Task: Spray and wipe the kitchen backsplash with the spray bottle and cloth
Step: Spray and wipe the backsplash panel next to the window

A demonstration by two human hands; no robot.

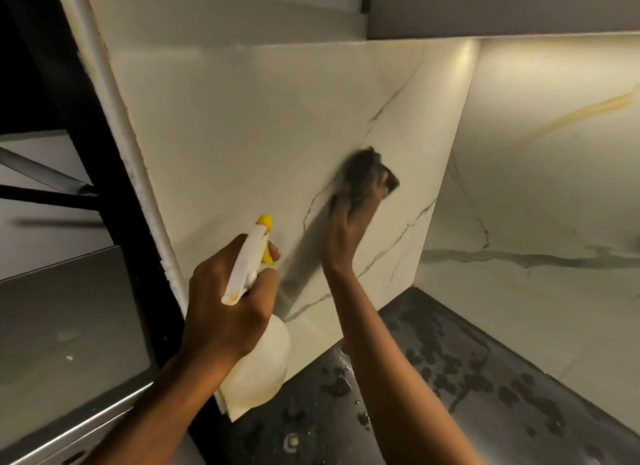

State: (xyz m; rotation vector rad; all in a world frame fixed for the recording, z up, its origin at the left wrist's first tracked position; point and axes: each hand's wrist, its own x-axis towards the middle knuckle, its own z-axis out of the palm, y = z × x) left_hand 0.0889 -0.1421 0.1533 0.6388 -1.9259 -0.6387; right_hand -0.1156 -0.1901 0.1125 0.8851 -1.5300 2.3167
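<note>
The left grip (225, 308) is wrapped round the neck of the white spray bottle (258, 364), yellow nozzle toward the marble backsplash (242, 135). The right grip (349, 232), arm raised, presses a blurred dark cloth (369, 173) flat against the backsplash above the wet worktop (450, 378).

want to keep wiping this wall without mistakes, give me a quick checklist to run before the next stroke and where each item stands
1. Cloth in the right hand: ok, the dark cloth is pressed on the marble backsplash.
2. Spray bottle secure: ok, the left hand wraps its neck, a finger on the yellow trigger.
3. Nozzle aimed at the wall: ok, it points toward the panel, left of the cloth.
4. Panel wet enough to wipe: cannot tell, no droplets show on the marble.
5. Path for the stroke: ok, nothing stands against the panel near the cloth.
6. Countertop dry: not ok, wet patches spread across it.
</note>
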